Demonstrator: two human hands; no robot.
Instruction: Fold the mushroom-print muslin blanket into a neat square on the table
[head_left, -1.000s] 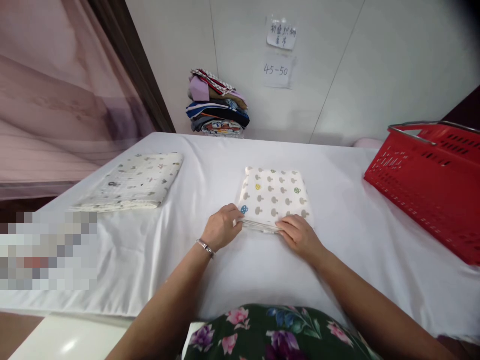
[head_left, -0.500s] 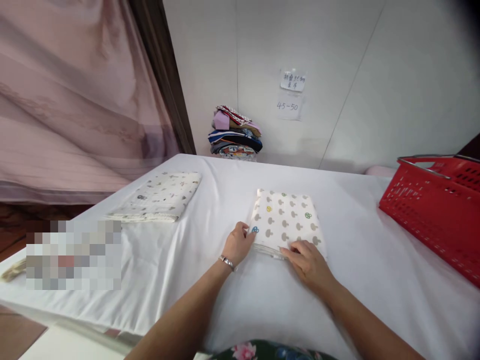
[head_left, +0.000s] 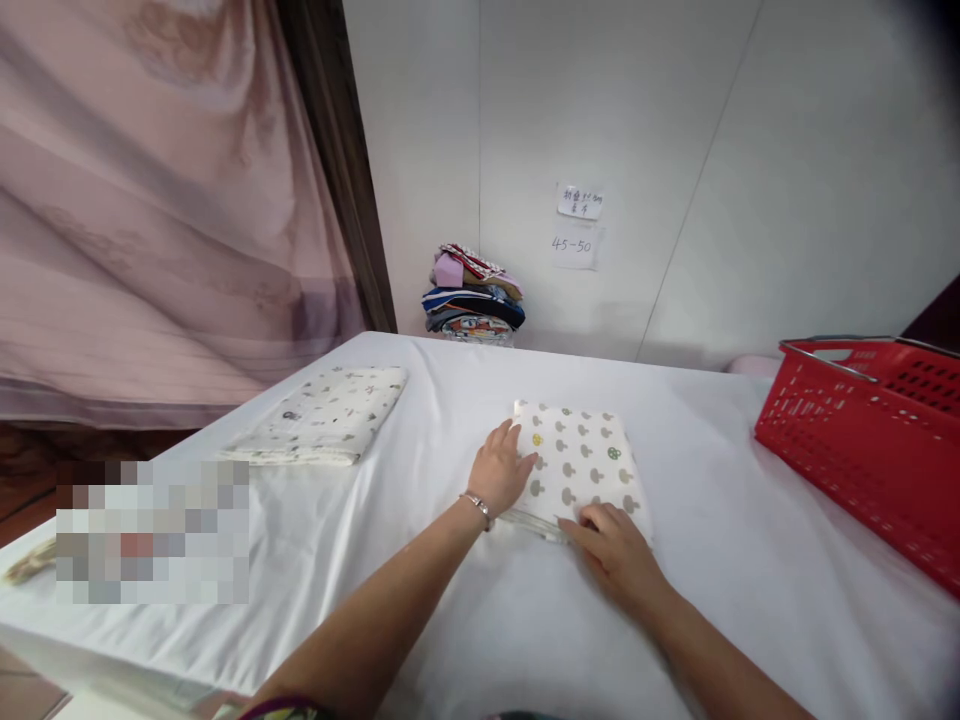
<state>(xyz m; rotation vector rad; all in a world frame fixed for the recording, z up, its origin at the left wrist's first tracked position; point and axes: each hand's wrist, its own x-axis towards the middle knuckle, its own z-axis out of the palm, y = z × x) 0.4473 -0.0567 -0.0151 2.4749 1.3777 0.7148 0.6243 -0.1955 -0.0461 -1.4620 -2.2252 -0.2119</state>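
A folded white cloth with a mushroom print (head_left: 581,462) lies in the middle of a table covered by a white sheet (head_left: 420,560). My left hand (head_left: 501,472), with a bracelet at the wrist, rests flat on the cloth's left edge, fingers stretched out. My right hand (head_left: 613,552) lies on the cloth's near right corner, fingers bent and pressed on the fabric's edge.
A second folded printed cloth (head_left: 324,414) lies at the table's left. A red plastic basket (head_left: 870,440) stands at the right edge. A pile of colourful folded fabrics (head_left: 472,295) sits by the back wall under paper notes (head_left: 576,225). A pink curtain (head_left: 150,200) hangs left.
The view has tilted upward. My left hand slid forward along the cloth's left edge and flattened out. My right hand stays at the near corner.
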